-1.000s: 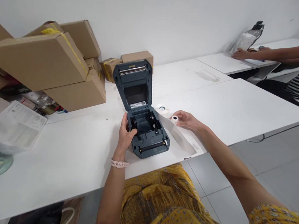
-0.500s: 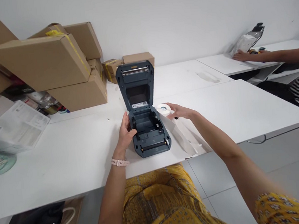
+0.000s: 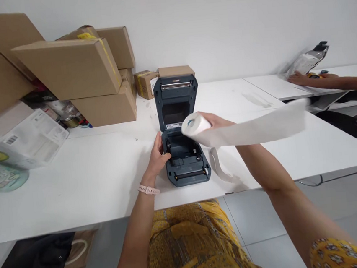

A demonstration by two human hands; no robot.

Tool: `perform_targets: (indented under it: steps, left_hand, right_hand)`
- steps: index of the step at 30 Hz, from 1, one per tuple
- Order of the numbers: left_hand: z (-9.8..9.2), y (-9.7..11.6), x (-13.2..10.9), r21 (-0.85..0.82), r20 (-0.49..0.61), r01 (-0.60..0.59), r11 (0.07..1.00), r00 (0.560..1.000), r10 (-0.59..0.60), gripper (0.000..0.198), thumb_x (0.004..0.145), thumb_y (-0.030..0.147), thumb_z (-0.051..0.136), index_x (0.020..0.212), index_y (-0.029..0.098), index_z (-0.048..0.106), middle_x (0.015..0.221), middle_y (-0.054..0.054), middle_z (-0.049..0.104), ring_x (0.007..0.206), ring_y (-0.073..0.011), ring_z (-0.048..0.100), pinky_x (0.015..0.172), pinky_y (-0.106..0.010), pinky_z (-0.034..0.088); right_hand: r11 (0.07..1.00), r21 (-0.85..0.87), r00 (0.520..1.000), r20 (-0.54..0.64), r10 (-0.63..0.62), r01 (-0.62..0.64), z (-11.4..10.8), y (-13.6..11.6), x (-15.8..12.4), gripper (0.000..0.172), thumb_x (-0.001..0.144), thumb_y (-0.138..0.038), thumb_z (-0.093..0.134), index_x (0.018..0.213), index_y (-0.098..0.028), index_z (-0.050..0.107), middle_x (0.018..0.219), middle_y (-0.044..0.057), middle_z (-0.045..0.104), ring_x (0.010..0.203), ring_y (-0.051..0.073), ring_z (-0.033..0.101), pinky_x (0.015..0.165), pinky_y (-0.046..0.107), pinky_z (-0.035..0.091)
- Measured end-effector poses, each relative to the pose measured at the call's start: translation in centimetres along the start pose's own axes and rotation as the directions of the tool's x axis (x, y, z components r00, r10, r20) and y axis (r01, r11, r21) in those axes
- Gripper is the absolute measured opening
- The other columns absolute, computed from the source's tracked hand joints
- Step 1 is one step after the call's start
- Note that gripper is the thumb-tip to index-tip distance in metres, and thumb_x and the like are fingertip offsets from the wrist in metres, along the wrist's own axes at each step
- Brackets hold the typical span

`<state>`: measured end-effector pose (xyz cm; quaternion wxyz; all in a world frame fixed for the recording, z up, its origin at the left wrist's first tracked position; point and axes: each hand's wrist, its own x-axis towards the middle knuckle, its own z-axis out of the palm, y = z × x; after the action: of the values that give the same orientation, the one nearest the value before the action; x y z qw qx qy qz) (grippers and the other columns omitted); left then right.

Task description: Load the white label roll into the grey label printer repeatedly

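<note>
A dark blue-grey printer (image 3: 189,177) stands on the white table with its lid raised and its inner bay exposed. My left hand (image 3: 159,157) rests against the printer's left side, the thumb over its edge and the fingers along the wall. Wrapped around a white paper roll (image 3: 201,124), my right hand (image 3: 217,121) is above the right part of the open bay. From the roll a wide loose strip of paper (image 3: 260,129) stretches out to the right. Another thin strip (image 3: 220,168) lies on the table right of the printer.
Cardboard boxes (image 3: 68,71) are stacked at the back left, near a white carton (image 3: 36,139) and a green container (image 3: 5,171). Small boxes (image 3: 145,84) stand behind the printer. At the far right, another person's hand (image 3: 299,79) touches a wrapped item.
My right hand has lifted the roll from beside the printer to over its bay, and the loose paper now streams out to the right. My left hand stays on the printer.
</note>
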<state>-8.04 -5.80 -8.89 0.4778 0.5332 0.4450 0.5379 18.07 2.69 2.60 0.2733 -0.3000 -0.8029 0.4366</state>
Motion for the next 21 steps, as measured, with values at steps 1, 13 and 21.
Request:
perform_targets:
  steps: [1, 13, 21]
  left_hand:
    - [0.0, 0.1, 0.0, -0.003, -0.002, 0.004, 1.000, 1.000, -0.004, 0.110, 0.070, 0.018, 0.073, 0.164, 0.027, 0.015, 0.171, -0.010, 0.020, 0.157, -0.0289, 0.023, 0.127, -0.045, 0.023]
    - [-0.3, -0.6, 0.2, -0.062, -0.007, 0.014, 0.998, 1.000, -0.014, 0.114, 0.067, 0.020, 0.074, 0.164, 0.027, 0.015, 0.170, -0.011, 0.022, 0.156, -0.0326, 0.024, 0.126, -0.047, 0.024]
    - [-0.3, -0.2, 0.1, -0.069, 0.017, 0.013, 0.998, 1.000, -0.012, 0.111, 0.068, 0.019, 0.075, 0.163, 0.029, 0.019, 0.170, -0.008, 0.023, 0.156, -0.0318, 0.022, 0.126, -0.047, 0.026]
  right_hand:
    - [0.990, -0.135, 0.996, 0.083, -0.020, 0.031, 1.0, -1.1, 0.5, 0.066, 0.064, -0.057, 0.083, 0.118, -0.024, 0.064, 0.114, 0.007, 0.071, 0.105, 0.030, 0.066, 0.089, 0.042, 0.053]
    - [0.843, -0.521, 0.909, 0.404, 0.108, 0.131, 4.9, -1.5, 2.7, 0.068, 0.068, -0.059, 0.081, 0.124, -0.026, 0.061, 0.125, 0.008, 0.067, 0.109, 0.031, 0.064, 0.089, 0.041, 0.051]
    - [0.780, -0.616, 0.873, 0.435, 0.223, 0.108, 5.6, -0.5, 4.1, 0.075, 0.072, -0.075, 0.071, 0.126, -0.024, 0.064, 0.122, 0.011, 0.069, 0.109, 0.034, 0.066, 0.089, 0.043, 0.051]
